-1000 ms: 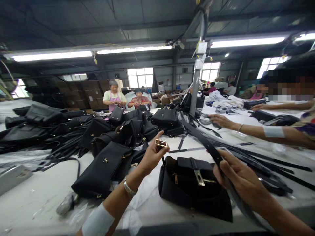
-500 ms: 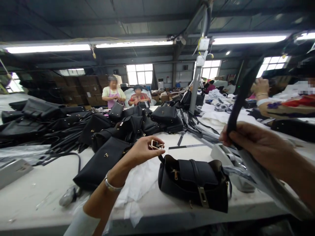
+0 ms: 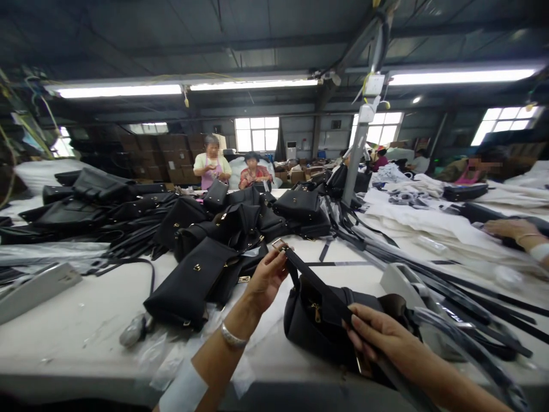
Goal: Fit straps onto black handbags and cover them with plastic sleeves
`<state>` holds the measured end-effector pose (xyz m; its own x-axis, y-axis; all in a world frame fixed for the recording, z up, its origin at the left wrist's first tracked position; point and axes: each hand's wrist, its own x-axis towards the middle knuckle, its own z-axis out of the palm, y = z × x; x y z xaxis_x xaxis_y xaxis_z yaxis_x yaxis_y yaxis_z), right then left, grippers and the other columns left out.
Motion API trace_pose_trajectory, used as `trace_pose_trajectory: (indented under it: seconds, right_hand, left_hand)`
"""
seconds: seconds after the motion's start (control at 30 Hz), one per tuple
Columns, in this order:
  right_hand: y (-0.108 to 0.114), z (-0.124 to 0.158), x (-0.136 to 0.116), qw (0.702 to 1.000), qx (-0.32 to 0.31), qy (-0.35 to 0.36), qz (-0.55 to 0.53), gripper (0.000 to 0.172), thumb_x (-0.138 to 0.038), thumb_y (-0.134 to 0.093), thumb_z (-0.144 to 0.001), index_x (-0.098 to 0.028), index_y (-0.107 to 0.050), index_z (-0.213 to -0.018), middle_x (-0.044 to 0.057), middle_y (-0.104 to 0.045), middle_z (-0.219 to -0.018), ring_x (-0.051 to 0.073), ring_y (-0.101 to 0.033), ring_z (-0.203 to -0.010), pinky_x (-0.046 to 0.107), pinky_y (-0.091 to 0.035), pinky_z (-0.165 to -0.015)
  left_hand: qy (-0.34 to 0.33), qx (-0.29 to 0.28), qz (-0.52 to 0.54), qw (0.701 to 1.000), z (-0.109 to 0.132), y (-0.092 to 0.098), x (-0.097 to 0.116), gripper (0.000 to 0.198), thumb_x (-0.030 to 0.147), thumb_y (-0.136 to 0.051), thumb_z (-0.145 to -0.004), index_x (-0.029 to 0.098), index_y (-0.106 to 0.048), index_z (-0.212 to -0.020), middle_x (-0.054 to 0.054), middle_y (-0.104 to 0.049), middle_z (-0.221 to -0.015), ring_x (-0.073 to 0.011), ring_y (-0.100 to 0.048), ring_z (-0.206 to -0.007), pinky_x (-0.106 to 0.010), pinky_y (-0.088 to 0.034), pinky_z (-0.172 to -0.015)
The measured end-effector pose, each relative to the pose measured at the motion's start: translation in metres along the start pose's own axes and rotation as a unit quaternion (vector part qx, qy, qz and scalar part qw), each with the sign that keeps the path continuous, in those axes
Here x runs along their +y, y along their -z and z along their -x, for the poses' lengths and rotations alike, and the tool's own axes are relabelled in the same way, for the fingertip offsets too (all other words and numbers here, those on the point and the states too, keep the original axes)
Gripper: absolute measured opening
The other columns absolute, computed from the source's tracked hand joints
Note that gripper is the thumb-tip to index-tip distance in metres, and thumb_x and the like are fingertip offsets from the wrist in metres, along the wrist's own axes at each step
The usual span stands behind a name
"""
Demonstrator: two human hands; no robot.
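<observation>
A black handbag (image 3: 304, 326) with a gold zipper pull stands on the white table in front of me, partly covered by my right arm. My left hand (image 3: 268, 274) pinches a gold buckle (image 3: 279, 245) at the end of a short strap rising from the bag's left side. A long black strap (image 3: 319, 281) runs from that buckle down to the right across the bag. My right hand (image 3: 373, 332) grips this strap over the bag's front, and its loose part trails below the hand. Whether the strap passes through the buckle is too small to tell.
A finished-looking black bag (image 3: 193, 283) lies left of my left hand, before a heap of black bags (image 3: 98, 197). A grey dispenser (image 3: 398, 280) and loose straps (image 3: 472, 292) are at the right. A metal post (image 3: 355, 160) rises behind. A co-worker's hand (image 3: 510, 229) is at far right.
My right hand has come down and left with the black strap, from raised at the right to over the bag. The strap's end now meets the buckle. The co-worker's arm at right has lowered.
</observation>
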<state>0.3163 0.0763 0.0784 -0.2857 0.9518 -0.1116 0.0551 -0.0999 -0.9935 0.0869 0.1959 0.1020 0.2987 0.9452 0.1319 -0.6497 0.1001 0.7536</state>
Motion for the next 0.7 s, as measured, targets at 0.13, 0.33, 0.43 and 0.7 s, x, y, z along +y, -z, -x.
trace_pose_trajectory:
  seconds: [0.13,0.33,0.43,0.7]
  right_hand:
    - [0.001,0.005,0.003,0.999,-0.008,-0.022,-0.04,0.05,-0.068,-0.065,-0.081,-0.02,-0.05,-0.079,-0.009,-0.043,-0.054,0.005,-0.032,-0.044,0.021,-0.04,-0.05]
    - [0.006,0.01,0.006,1.0,0.013,-0.016,0.006,0.051,-0.067,-0.063,-0.084,-0.017,-0.055,-0.082,-0.003,-0.054,-0.064,0.004,-0.037,-0.047,0.018,-0.029,-0.047]
    - [0.008,0.008,0.013,1.0,0.021,-0.022,0.005,0.054,-0.07,-0.064,-0.081,-0.017,-0.055,-0.084,-0.004,-0.054,-0.063,0.003,-0.034,-0.045,0.019,-0.025,-0.045]
    - [0.004,0.006,0.015,0.999,0.023,-0.023,0.02,0.052,-0.069,-0.064,-0.081,-0.017,-0.056,-0.082,-0.004,-0.054,-0.061,0.003,-0.034,-0.043,0.017,-0.025,-0.041]
  left_hand:
    - [-0.055,-0.048,-0.074,0.995,0.001,-0.005,0.003,0.063,0.036,-0.083,-0.076,0.034,-0.058,-0.134,-0.001,-0.067,-0.106,-0.0153,-0.064,-0.095,-0.028,-0.053,-0.084]
    - [-0.122,-0.088,-0.356,0.922,-0.007,0.0,0.041,0.042,0.029,-0.087,-0.07,0.018,-0.072,-0.107,-0.004,-0.069,-0.089,-0.0172,-0.067,-0.079,-0.025,-0.055,-0.068]
    - [-0.106,-0.082,-0.345,0.929,-0.009,0.002,0.043,0.036,0.03,-0.085,-0.073,0.016,-0.073,-0.104,-0.005,-0.072,-0.084,-0.0159,-0.068,-0.075,-0.025,-0.054,-0.07]
    - [-0.057,-0.035,-0.01,0.998,-0.004,-0.003,-0.004,0.038,0.045,-0.082,-0.076,0.019,-0.074,-0.102,-0.006,-0.074,-0.105,-0.0176,-0.068,-0.1,-0.027,-0.052,-0.092]
